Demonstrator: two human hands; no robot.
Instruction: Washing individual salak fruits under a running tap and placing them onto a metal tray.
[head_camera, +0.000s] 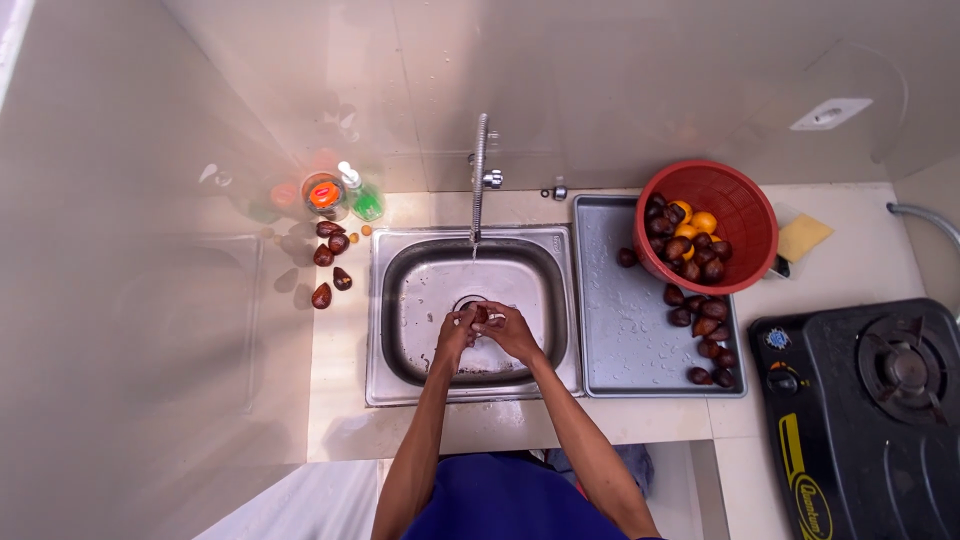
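Both hands meet over the middle of the steel sink basin (425, 300), above the drain. The left hand (457, 332) and the right hand (508, 332) are cupped together, and between their fingertips sits one dark brown scaly fruit (481, 314), a snake fruit by its look. Each grip is closed on that fruit, the left from one side and the right from the other, so the two grips touch around it. Whether the skin is being peeled or only rubbed cannot be told from this height.

Straight beyond the grip, the tap (479, 170) hangs over the far edge of the basin, with a thin thread of water falling from its spout.

To the right of the grip lies the wet draining tray (610, 330), and along its far right side a row of loose brown fruits (705, 335) runs toward the near corner. A red colander (730, 215) stands on the tray's far right corner, holding more of the brown fruits with a few orange ones. Just past the colander lies a yellow sponge (803, 237), and further right, well apart from the hands, a black gas stove (870, 400).

To the left of the grip, on the bench (340, 400) beyond the sink rim, a small cluster of brown fruits (331, 262) lies near a green soap bottle (364, 197) and an orange-lidded jar (323, 193).
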